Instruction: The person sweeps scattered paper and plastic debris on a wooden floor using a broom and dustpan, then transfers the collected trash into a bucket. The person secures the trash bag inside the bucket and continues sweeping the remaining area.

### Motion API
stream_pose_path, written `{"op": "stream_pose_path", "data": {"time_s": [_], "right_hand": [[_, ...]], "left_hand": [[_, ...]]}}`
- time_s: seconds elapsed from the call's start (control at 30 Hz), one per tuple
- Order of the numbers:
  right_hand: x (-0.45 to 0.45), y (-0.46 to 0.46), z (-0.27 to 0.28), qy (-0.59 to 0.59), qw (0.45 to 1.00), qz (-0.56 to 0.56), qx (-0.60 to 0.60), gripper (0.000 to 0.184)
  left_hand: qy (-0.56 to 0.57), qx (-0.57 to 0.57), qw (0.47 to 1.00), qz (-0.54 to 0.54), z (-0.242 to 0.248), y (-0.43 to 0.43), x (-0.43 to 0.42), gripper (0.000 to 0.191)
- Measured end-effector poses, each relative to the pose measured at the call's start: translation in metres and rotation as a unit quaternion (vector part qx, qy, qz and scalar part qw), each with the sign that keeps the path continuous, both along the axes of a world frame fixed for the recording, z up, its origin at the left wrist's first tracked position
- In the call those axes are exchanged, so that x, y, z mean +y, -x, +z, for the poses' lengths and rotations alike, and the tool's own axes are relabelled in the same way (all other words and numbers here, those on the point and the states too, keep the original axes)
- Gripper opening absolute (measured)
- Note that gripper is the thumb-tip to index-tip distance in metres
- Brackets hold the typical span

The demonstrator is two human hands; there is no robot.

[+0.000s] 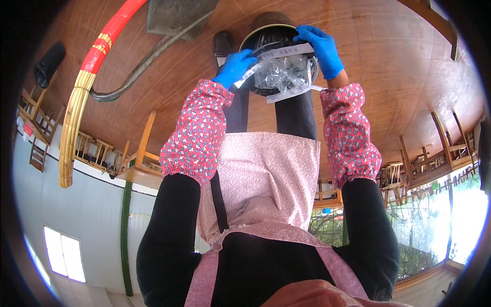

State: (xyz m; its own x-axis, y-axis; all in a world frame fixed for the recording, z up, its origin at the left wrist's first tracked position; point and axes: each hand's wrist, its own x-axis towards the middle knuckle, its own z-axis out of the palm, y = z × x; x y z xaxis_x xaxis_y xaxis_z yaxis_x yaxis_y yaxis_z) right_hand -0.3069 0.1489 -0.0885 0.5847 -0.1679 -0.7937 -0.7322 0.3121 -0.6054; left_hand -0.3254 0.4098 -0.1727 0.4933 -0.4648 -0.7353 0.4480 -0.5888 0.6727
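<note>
In front of my legs is a round bin (pixel 263 28) with a pale rim and a black plastic bag (pixel 270 35) inside. Crumpled clear plastic (pixel 284 75) hangs over its near side, along with a white strip (pixel 289 51) that bears writing. My left hand (pixel 236 68), in a blue glove, grips the bin's left edge, where its fingertips meet the plastic and strip. Blue-gloved too, my right hand (pixel 322 50) closes on the right of the rim, fingers over the top. The bin's contents are hidden.
A bamboo bundle (pixel 76 103) wrapped partly in red tape stands at left. Beside it are a bent metal rod (pixel 132 82) and a grey box-like metal piece (pixel 176 17). Wooden stools (pixel 94 151) and benches (pixel 447 157) line the brown floor (pixel 402 76). A green post (pixel 126 234) stands by the wall.
</note>
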Motion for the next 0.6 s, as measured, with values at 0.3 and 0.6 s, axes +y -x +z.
{"op": "stream_pose_path", "data": {"time_s": [0.3, 0.6], "right_hand": [[0.041, 0.047, 0.032, 0.365, 0.854, 0.296, -0.224, 0.025], [0.059, 0.109, 0.032, 0.311, 0.864, 0.364, -0.156, 0.036]], "left_hand": [[-0.073, -0.055, 0.996, 0.021, 0.000, -0.006, -0.010, 0.037], [0.009, 0.008, 0.989, 0.148, 0.007, -0.006, -0.010, 0.032]]}}
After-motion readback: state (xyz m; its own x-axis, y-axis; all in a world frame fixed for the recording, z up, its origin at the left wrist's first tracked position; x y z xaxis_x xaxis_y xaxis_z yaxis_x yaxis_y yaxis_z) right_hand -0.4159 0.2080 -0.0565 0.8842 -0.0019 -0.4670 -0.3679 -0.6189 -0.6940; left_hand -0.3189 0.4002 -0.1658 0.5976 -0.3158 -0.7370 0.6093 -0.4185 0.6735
